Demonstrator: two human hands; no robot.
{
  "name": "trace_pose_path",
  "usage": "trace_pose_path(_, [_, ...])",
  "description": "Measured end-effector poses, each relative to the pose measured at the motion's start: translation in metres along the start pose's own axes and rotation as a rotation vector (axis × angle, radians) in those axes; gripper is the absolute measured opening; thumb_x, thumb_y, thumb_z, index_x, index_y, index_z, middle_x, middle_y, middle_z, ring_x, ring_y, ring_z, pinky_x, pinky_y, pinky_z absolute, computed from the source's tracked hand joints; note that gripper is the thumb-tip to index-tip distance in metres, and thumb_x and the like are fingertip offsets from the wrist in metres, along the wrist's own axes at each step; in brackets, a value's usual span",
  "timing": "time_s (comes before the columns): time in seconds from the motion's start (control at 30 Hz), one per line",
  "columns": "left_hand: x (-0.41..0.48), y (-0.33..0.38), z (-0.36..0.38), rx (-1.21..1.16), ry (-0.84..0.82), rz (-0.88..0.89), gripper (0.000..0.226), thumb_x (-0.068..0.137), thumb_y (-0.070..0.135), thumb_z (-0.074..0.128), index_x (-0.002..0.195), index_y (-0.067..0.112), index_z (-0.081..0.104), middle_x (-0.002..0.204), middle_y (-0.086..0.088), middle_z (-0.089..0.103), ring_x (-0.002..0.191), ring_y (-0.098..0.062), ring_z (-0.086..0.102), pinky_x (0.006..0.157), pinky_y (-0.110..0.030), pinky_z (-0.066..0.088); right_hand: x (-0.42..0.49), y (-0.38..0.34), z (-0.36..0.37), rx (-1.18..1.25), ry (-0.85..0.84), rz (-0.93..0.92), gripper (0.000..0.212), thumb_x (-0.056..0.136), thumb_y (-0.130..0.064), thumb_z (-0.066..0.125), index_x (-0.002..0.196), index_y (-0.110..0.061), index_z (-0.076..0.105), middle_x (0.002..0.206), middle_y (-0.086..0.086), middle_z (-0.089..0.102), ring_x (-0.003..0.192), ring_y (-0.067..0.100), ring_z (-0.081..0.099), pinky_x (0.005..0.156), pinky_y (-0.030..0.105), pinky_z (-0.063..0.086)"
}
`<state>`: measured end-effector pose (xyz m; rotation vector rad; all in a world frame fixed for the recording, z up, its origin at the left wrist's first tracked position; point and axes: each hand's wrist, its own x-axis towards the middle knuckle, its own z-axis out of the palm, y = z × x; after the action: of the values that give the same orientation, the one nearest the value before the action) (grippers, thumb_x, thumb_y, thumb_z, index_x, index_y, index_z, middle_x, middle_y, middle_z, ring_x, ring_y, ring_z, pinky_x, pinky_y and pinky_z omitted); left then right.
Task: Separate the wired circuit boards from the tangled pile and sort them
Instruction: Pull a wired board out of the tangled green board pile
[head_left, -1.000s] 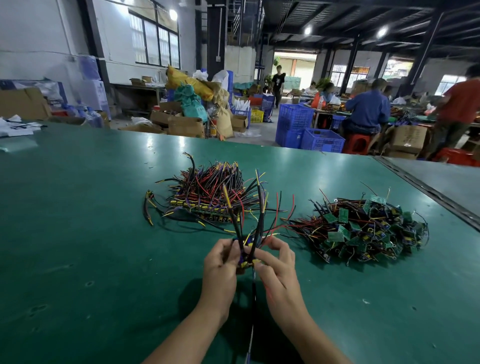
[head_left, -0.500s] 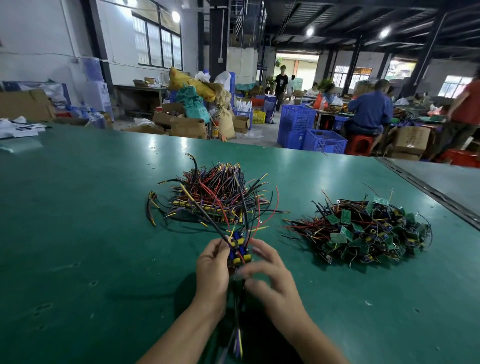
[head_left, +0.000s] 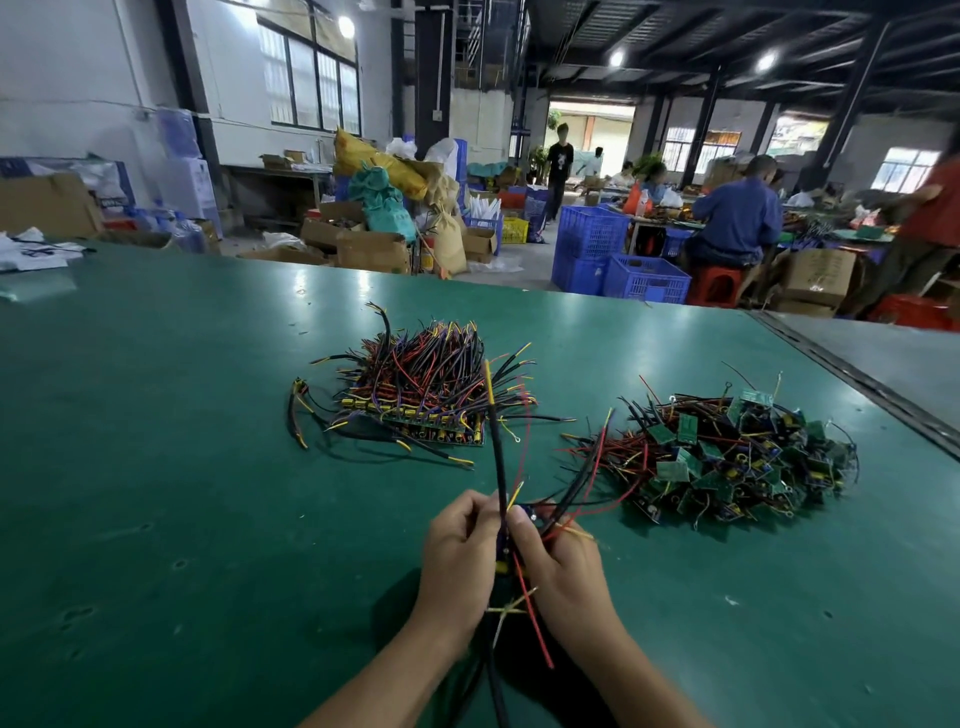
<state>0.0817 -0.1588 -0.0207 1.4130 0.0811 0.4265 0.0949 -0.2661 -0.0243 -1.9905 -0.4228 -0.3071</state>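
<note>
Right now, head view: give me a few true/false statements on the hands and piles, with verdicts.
1. The left hand and right hand grip one wired board between them. True.
2. The tangled pile of green boards lies to the left of the hands. False: it lies to their right.
3. The neater pile, its wires fanned out, lies beyond the hands and to the left. True.
4. The blue crates stand on the table. False: they stand on the floor beyond its far edge.
</note>
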Motion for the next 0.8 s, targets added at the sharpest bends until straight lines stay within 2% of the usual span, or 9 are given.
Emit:
trace_pose_path(0.07, [0.0017,-0.0011,0.0002,0.018,0.046,-0.012,0.037,0.097,0.020,0.054,0.060,0.020,0.053,0.054,0.010,0.051,0.056,-0.006,0.046,0.057,-0.023,0.038,-0.0006,0.0014,0.0026,0.011,-0.018,-0.038,0.038,0.096,-0.039,0.050,0.064,-0.022,0.062,0.063,-0.002,0.061,0.058,0.005,0.052,0.062,0.030,0.045])
trace_pose_path(0.13, [0.0040,-0.0030,-0.0010,0.052,0.063,-0.011,0.041,0.097,0.028,0.053,0.058,0.018,0.048,0.053,0.010,0.044,0.057,-0.010,0.040,0.059,-0.029,0.034,-0.0003,0.0006,0.0057,0.031,-0.048,-0.025,0.044,0.095,-0.044,0.047,0.064,-0.014,0.057,0.061,-0.002,0.059,0.056,0.008,0.050,0.060,0.030,0.044])
trace_pose_path(0.23, [0.0038,-0.0047,-0.0029,0.150,0.092,0.011,0.049,0.096,0.038,0.049,0.053,0.015,0.047,0.051,0.009,0.041,0.055,-0.011,0.037,0.058,-0.031,0.032,-0.0003,-0.0022,0.0084,-0.023,-0.039,-0.021,0.054,0.090,-0.054,0.043,0.050,-0.018,0.038,0.047,-0.009,0.044,0.046,0.007,0.035,0.048,0.018,0.026])
trace_pose_path(0.3, [0.0023,-0.0033,-0.0020,0.153,0.120,0.028,0.049,0.099,0.032,0.049,0.054,0.011,0.052,0.049,0.009,0.046,0.052,-0.009,0.040,0.056,-0.029,0.034,0.0004,-0.0022,0.0083,-0.087,-0.025,-0.037,0.056,0.094,-0.051,0.045,0.050,-0.017,0.038,0.045,-0.007,0.041,0.045,0.010,0.034,0.047,0.019,0.024])
trace_pose_path(0.4, [0.0010,-0.0010,0.0001,0.133,0.142,0.035,0.052,0.100,0.024,0.047,0.050,0.026,0.061,0.043,0.013,0.051,0.044,0.001,0.043,0.049,-0.018,0.035,0.0013,-0.0046,0.0062,-0.086,-0.106,0.030,0.065,0.087,-0.068,0.034,0.055,-0.012,0.038,0.045,-0.005,0.039,0.046,0.009,0.033,0.048,0.022,0.028])
trace_pose_path(0.47, [0.0014,-0.0023,-0.0006,0.147,0.145,0.006,0.052,0.100,0.028,0.047,0.050,0.023,0.060,0.046,0.008,0.056,0.048,-0.006,0.047,0.051,-0.025,0.037,-0.0001,-0.0062,0.0048,-0.057,-0.172,0.075,0.066,0.081,-0.074,0.030,0.054,-0.014,0.036,0.046,-0.005,0.034,0.047,0.007,0.029,0.047,0.023,0.025])
trace_pose_path(0.6, [0.0048,-0.0047,-0.0023,0.215,0.124,-0.008,0.052,0.102,0.025,0.044,0.052,0.015,0.054,0.053,0.001,0.062,0.051,-0.011,0.052,0.056,-0.036,0.041,-0.0023,-0.0067,0.0010,-0.059,-0.211,0.047,0.057,0.086,-0.067,0.030,0.057,-0.019,0.042,0.047,-0.006,0.037,0.048,0.007,0.031,0.048,0.023,0.026])
trace_pose_path(0.7, [0.0077,-0.0021,-0.0022,0.310,0.096,0.013,0.055,0.102,0.022,0.045,0.047,0.017,0.044,0.038,0.010,0.044,0.039,-0.003,0.036,0.048,-0.025,0.029,-0.0010,-0.0051,0.0010,-0.076,-0.192,0.061,0.057,0.095,-0.057,0.037,0.052,-0.019,0.040,0.044,-0.005,0.035,0.046,0.007,0.029,0.047,0.022,0.025])
trace_pose_path(0.8, [0.0107,-0.0019,-0.0037,0.276,0.057,-0.021,0.053,0.102,0.021,0.045,0.050,0.014,0.049,0.036,0.012,0.042,0.039,-0.002,0.034,0.044,-0.018,0.027,-0.0011,-0.0045,0.0036,0.005,-0.179,0.088,0.055,0.100,-0.041,0.045,0.051,-0.017,0.038,0.047,-0.007,0.033,0.049,0.006,0.028,0.050,0.027,0.025])
